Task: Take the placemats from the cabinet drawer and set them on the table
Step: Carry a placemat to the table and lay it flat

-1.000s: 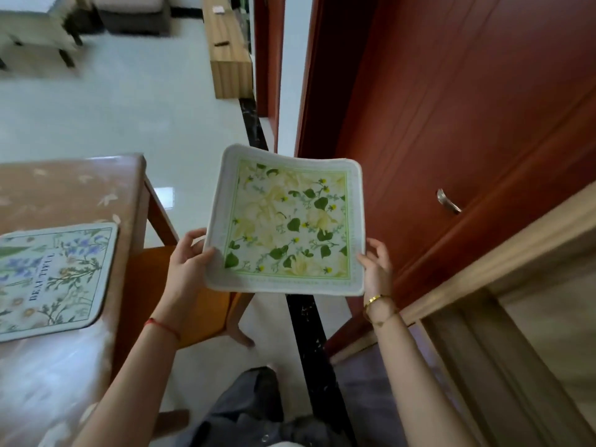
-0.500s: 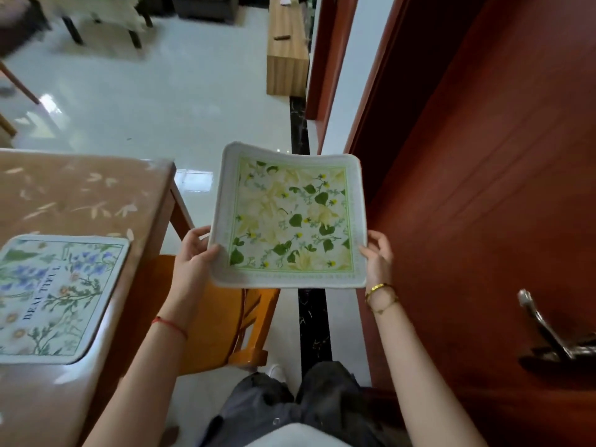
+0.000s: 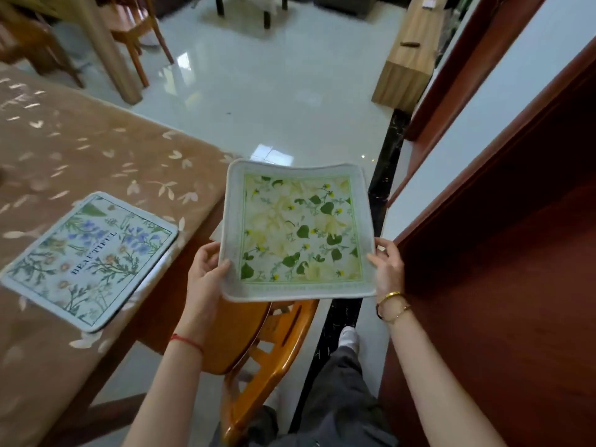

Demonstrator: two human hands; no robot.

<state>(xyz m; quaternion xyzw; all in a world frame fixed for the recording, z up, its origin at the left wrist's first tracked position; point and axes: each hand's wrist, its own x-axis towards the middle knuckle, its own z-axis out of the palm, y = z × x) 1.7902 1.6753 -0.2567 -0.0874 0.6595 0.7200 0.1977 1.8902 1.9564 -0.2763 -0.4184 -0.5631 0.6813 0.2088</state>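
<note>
I hold a square placemat [image 3: 298,232] with yellow flowers and green leaves flat in the air, just right of the table's near corner and above a chair. My left hand [image 3: 206,272] grips its near left edge, thumb on top. My right hand [image 3: 388,269] grips its near right corner. A second placemat [image 3: 88,261], printed with blue flowers and the word BEAUTIFUL, lies flat on the table [image 3: 96,162], which wears a brown leaf-patterned cloth. The cabinet drawer is out of sight.
An orange wooden chair [image 3: 258,350] stands tucked at the table's side under the held mat. A red-brown wooden door [image 3: 500,285] stands close on my right. A low wooden bench [image 3: 409,56] and more chairs [image 3: 135,30] stand on the glossy white floor beyond.
My view has swung left toward the table, which now fills more of the left side. The held placemat stays in both hands and has come closer to the table corner.
</note>
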